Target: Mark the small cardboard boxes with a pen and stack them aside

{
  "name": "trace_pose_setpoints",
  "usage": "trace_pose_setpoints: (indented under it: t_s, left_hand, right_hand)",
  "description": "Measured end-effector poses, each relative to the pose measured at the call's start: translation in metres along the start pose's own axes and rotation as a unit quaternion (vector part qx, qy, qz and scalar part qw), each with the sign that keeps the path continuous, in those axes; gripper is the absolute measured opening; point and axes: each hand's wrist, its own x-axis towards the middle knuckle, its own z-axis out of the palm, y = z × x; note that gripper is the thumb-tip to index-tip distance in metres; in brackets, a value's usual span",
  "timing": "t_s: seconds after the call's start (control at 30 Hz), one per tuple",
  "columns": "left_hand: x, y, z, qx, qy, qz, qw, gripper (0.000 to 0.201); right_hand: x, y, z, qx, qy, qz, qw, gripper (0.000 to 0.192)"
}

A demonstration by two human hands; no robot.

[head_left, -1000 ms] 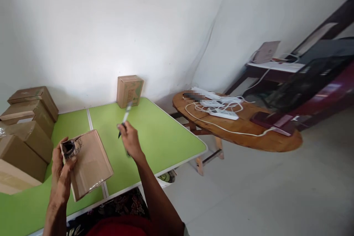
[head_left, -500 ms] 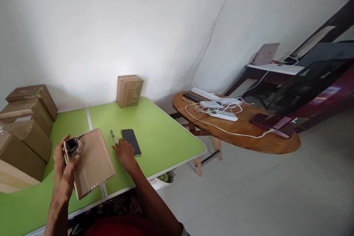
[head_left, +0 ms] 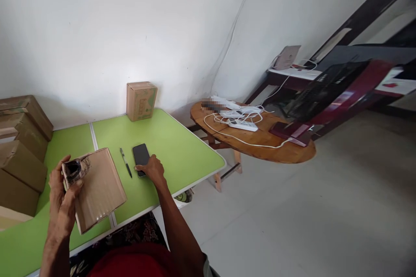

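Note:
My left hand [head_left: 63, 197] grips a small cardboard box [head_left: 100, 188] by its left edge, with the thumb on top. A dark, ragged hole shows in the box's upper left corner. My right hand [head_left: 154, 169] is at the lower end of a black smartphone [head_left: 141, 154], thumb across its near end and fingers along its right edge. The phone lies on the green table [head_left: 182, 151]. Between the box and the phone lies a pen [head_left: 126, 163], touched by neither hand.
Several cardboard boxes [head_left: 26, 156] are stacked on the left. Another carton [head_left: 141, 101] stands against the wall. A wooden oval table [head_left: 269, 151] holds tangled white cables and power strips [head_left: 242, 124], with a dark red fan-like appliance [head_left: 341, 91] at its right.
My right hand has moved from the pen to the phone, leaving the pen on the table. The left hand still holds the box. The view has shifted to the right.

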Motion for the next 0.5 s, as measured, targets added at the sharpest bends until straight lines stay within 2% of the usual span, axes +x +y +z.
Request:
trace_pose_setpoints:
  t_s: [0.07, 0.13, 0.27, 0.33, 0.43, 0.5]
  left_hand:
    - [0.0, 0.004, 0.0, -0.017, 0.0, -0.024, 1.0, 0.079]
    - [0.0, 0.008, 0.0, -0.032, 0.001, -0.042, 0.999, 0.083]
    - [0.0, 0.016, 0.0, -0.045, 0.008, -0.067, 0.997, 0.084]
    - [0.0, 0.019, 0.001, -0.05, 0.014, -0.072, 0.996, 0.084]
    - [0.0, 0.02, 0.002, -0.055, 0.02, -0.067, 0.996, 0.081]
    - [0.0, 0.019, 0.002, -0.056, 0.021, -0.062, 0.996, 0.078]
  right_hand:
    - [0.001, 0.005, 0.0, 0.059, -0.019, -0.004, 0.998, 0.041]
    - [-0.004, 0.011, -0.001, 0.129, -0.04, -0.011, 0.991, 0.034]
    - [-0.028, 0.015, -0.011, 0.282, -0.095, -0.032, 0.954, 0.045]
    - [-0.047, 0.009, -0.025, 0.402, -0.138, -0.054, 0.904, 0.056]
    - [-0.078, -0.013, -0.049, 0.582, -0.24, -0.103, 0.77, 0.061]
    - [-0.101, -0.032, -0.06, 0.618, -0.308, -0.133, 0.711, 0.057]
